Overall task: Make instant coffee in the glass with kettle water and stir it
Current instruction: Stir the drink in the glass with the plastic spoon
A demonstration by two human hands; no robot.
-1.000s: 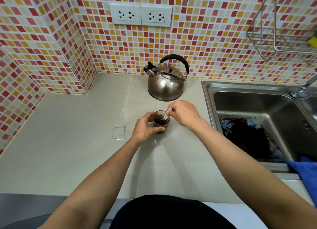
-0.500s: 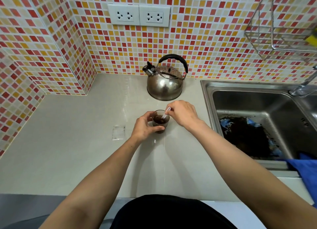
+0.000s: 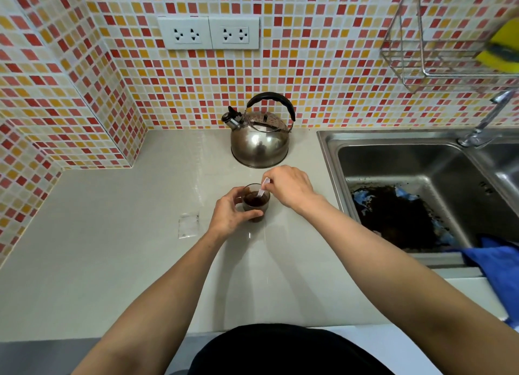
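Note:
A small glass (image 3: 256,203) of dark brown coffee stands on the pale counter (image 3: 112,248). My left hand (image 3: 231,214) wraps around its left side and front. My right hand (image 3: 289,188) pinches the top of a white plastic spoon (image 3: 263,188) whose lower end dips into the coffee. Behind the glass, near the tiled wall, sits a steel kettle (image 3: 259,138) with a black handle; its spout points left.
An empty clear sachet (image 3: 188,225) lies on the counter left of the glass. A steel sink (image 3: 421,195) with dark grounds in it lies to the right, a blue cloth (image 3: 500,265) over its front edge. A wire rack (image 3: 449,46) with a yellow sponge hangs above.
The spoon's handle has shifted slightly inside the glass as my right hand moves it. Both hands and the glass stay in the same spot.

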